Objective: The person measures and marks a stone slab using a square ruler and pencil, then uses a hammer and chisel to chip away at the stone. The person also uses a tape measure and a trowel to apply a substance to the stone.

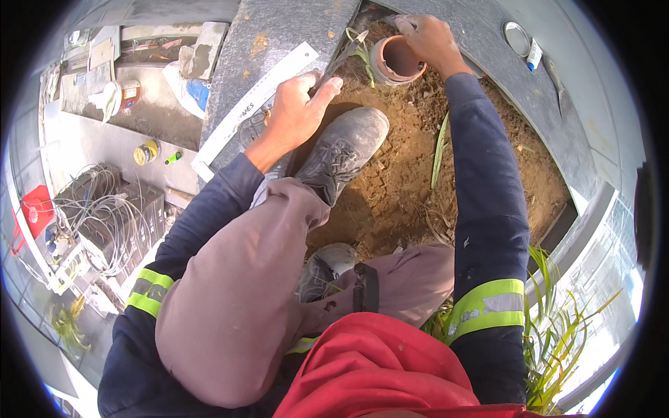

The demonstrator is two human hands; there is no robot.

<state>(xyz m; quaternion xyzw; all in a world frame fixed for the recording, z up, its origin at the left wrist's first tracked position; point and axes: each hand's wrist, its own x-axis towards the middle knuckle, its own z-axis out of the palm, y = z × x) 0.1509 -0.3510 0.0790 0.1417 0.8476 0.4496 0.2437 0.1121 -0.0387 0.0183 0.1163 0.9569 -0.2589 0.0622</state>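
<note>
A round terracotta clay pot (389, 64), with a rough rim, stands in the brown soil at the far edge of the planting bed. My right hand (431, 43) is closed at its far right rim, with the fingertips partly hidden. My left hand (298, 111) is closed, thumb against the fingers, beside the grey stone slab's edge. A thin dark grey strip runs from its fingertips toward the pot; its kind is unclear. Between the hands, a small plant (362, 54) with pale green leaves leans beside the pot. My grey shoe (354, 139) rests on the soil below.
A white level-like bar (261, 90) with handwriting lies on the grey slab (261, 42). On the right slab are a tape roll (516, 39) and a small white tube (534, 54). Tangled cables (104, 216), a yellow-lidded can (146, 152) and a red bin (36, 209) are left; grassy leaves (557, 327) grow lower right.
</note>
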